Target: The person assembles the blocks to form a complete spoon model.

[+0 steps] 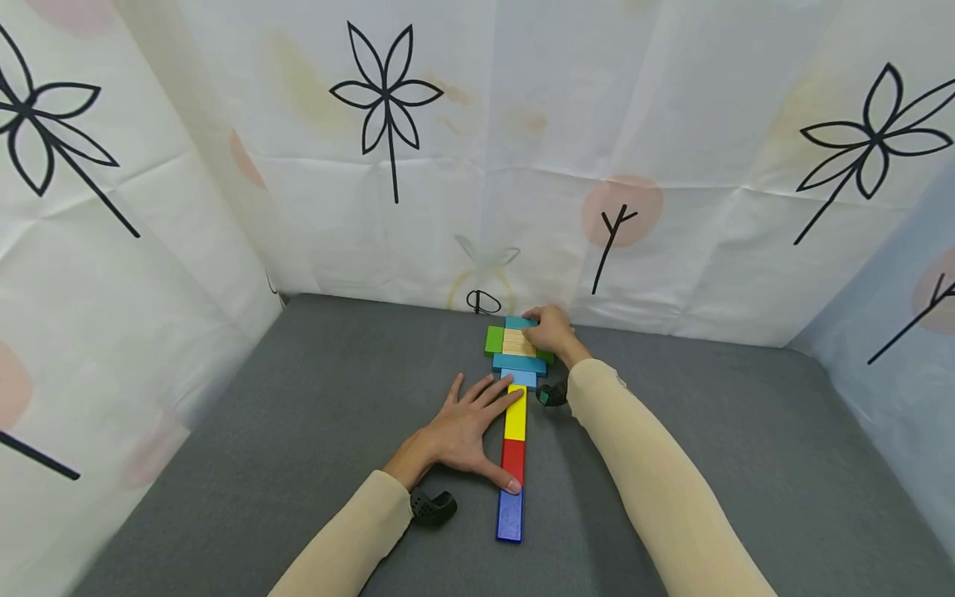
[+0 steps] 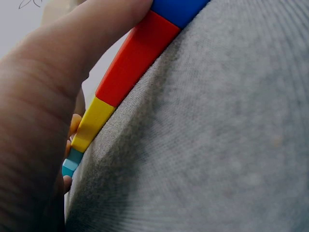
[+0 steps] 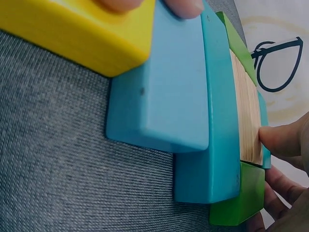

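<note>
Coloured blocks lie end to end in a line: a blue block (image 1: 511, 518), a red block (image 1: 512, 458) and a yellow block (image 1: 516, 423). Beyond them come a light blue block (image 1: 525, 378), a teal block (image 1: 515, 362), pale wooden pieces (image 1: 516, 342) flanked by green blocks (image 1: 494, 340), and a far teal block (image 1: 517, 322). My left hand (image 1: 464, 427) spreads over the line, fingertips on the yellow and light blue blocks, thumb at the red-blue joint. At the far end my right hand (image 1: 554, 332) touches the wooden pieces with its thumb, its other fingers beside the far teal and right green blocks.
A grey cloth surface (image 1: 358, 381) lies under the blocks. Close behind the far teal block rises a white fabric wall (image 1: 418, 240) printed with plants; more fabric stands at both sides. Dark devices sit at my left wrist (image 1: 433, 507) and right wrist (image 1: 552, 393).
</note>
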Action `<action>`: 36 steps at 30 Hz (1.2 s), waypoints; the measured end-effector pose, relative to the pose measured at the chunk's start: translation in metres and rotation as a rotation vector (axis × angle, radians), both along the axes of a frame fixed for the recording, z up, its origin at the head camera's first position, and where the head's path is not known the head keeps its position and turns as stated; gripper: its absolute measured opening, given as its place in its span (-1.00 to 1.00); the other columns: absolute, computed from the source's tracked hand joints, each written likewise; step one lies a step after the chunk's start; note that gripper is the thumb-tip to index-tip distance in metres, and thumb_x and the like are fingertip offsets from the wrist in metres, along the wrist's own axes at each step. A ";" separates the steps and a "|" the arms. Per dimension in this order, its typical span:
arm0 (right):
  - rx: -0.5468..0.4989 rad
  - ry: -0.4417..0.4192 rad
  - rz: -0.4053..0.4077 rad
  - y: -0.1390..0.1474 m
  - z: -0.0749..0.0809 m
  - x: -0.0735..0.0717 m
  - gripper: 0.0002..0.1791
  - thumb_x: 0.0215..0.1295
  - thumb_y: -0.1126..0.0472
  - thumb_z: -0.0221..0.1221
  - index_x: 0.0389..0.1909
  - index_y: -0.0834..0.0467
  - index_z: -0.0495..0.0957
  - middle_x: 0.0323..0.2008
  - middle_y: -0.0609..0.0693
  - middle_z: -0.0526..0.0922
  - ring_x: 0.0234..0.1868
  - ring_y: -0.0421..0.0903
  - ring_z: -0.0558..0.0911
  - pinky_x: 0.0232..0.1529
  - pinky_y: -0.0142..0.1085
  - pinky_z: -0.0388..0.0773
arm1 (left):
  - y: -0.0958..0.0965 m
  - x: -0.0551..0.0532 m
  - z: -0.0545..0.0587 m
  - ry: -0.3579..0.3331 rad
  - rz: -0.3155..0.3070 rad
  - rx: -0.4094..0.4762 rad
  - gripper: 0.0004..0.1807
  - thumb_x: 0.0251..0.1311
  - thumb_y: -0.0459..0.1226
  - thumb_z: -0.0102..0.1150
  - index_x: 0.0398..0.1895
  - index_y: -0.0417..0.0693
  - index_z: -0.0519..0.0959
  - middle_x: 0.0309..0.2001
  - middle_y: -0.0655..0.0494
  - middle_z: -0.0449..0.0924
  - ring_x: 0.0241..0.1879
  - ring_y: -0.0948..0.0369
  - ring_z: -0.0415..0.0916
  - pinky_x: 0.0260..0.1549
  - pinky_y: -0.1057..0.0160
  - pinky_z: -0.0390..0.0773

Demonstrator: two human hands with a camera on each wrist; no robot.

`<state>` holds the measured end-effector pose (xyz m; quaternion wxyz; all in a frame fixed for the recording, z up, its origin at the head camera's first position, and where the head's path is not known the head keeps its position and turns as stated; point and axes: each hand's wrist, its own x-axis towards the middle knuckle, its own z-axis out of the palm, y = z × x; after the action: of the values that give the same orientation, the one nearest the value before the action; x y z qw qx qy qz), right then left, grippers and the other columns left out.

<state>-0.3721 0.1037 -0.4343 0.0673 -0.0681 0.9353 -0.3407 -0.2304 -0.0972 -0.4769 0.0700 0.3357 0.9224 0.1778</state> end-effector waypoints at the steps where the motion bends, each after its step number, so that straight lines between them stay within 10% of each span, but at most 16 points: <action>1: 0.000 0.000 -0.001 0.000 0.000 0.000 -0.56 0.48 0.25 0.11 0.32 0.25 0.52 0.26 0.27 0.53 0.30 0.23 0.44 0.39 0.39 -0.02 | 0.000 0.000 0.000 0.001 -0.001 -0.001 0.37 -0.26 0.55 0.30 0.66 0.33 -0.04 0.65 0.24 -0.28 0.61 0.05 -0.31 0.40 -0.36 -0.49; 25: -0.199 0.052 0.065 0.022 -0.007 0.009 -0.54 0.57 0.27 0.01 0.39 0.34 0.40 0.34 0.35 0.41 0.33 0.26 0.42 0.25 0.12 0.44 | 0.002 -0.001 -0.001 0.010 0.006 -0.003 0.37 -0.27 0.56 0.28 0.65 0.30 -0.01 0.65 0.23 -0.26 0.61 0.03 -0.29 0.40 -0.38 -0.48; 36: -0.099 0.283 0.076 0.059 -0.008 0.068 -0.54 0.53 0.21 0.12 0.35 0.30 0.46 0.32 0.35 0.40 0.33 0.33 0.36 0.30 0.29 0.26 | -0.002 0.000 -0.006 0.014 0.014 0.011 0.36 -0.27 0.56 0.29 0.65 0.29 0.02 0.65 0.19 -0.22 0.60 0.01 -0.26 0.39 -0.39 -0.46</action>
<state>-0.3045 0.1630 -0.4426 -0.0556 -0.1541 0.9142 -0.3707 -0.2304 -0.0995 -0.4828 0.0604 0.3311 0.9241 0.1809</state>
